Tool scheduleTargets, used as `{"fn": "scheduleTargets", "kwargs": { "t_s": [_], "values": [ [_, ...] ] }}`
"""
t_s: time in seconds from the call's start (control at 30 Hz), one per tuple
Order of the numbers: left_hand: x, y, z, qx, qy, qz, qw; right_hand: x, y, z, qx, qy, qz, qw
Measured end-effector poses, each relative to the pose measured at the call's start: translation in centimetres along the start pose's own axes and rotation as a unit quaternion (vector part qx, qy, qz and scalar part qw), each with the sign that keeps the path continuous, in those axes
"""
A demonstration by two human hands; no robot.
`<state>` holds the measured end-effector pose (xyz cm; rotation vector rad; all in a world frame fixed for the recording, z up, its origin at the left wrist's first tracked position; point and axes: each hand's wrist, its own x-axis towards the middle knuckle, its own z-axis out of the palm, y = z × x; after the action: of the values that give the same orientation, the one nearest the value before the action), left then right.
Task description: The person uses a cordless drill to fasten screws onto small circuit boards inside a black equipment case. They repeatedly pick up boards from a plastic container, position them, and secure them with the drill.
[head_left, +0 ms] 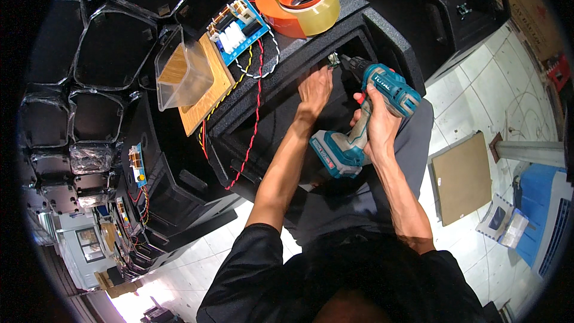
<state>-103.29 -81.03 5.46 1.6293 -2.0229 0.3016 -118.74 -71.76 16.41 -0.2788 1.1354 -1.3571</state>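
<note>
My right hand [382, 122] is wrapped round the grip of a teal and grey cordless drill [388, 87], its battery toward me. The chuck points left into the opening of a black speaker cabinet [391, 39]. At the drill's tip is a small shiny metal piece [333, 59], too small to make out fully. My left hand [315, 91] reaches into the same opening. Its fingers are closed at the metal piece, their tips partly lost in shadow.
On the cabinet's top lie an orange tape dispenser [287, 12], a blue circuit board [239, 33] with twisted wires [259, 101], a wooden board [206, 104] and a clear plastic container [179, 75]. More black cabinets [113, 42] stand stacked at left. A flat brown panel [461, 178] lies on the tiled floor.
</note>
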Motion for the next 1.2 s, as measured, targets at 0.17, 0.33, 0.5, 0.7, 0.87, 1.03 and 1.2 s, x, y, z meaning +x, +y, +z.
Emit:
{"fn": "scheduleTargets", "kwargs": {
  "t_s": [0.17,0.33,0.5,0.7,0.87,1.03,1.2],
  "values": [
    [-0.2,-0.1,0.2,-0.019,-0.071,-0.061,0.995,-0.2,0.1,0.2,0.004,0.007,-0.006,1.000],
    [-0.3,-0.1,0.5,-0.027,-0.048,-0.045,0.997,-0.1,0.1,0.5,-0.015,0.013,-0.019,1.000],
    [-1.0,-0.8,1.1,-0.017,-0.043,-0.047,0.998,-0.6,0.4,1.8,-0.038,0.027,-0.028,0.998],
    [-0.8,-1.3,2.1,-0.013,0.076,0.017,0.997,-1.0,0.1,3.0,-0.049,0.040,-0.029,0.998],
    [-1.1,-1.6,2.8,-0.052,0.056,-0.006,0.997,-0.5,0.1,3.4,-0.061,0.044,-0.046,0.996],
    [-1.6,-1.7,3.5,-0.066,0.002,-0.050,0.997,0.8,-0.6,2.4,0.001,0.060,-0.006,0.998],
    [-2.0,-1.6,3.6,-0.104,0.010,-0.076,0.992,-1.3,-0.8,1.3,-0.019,0.066,-0.041,0.997]
  ]
}}
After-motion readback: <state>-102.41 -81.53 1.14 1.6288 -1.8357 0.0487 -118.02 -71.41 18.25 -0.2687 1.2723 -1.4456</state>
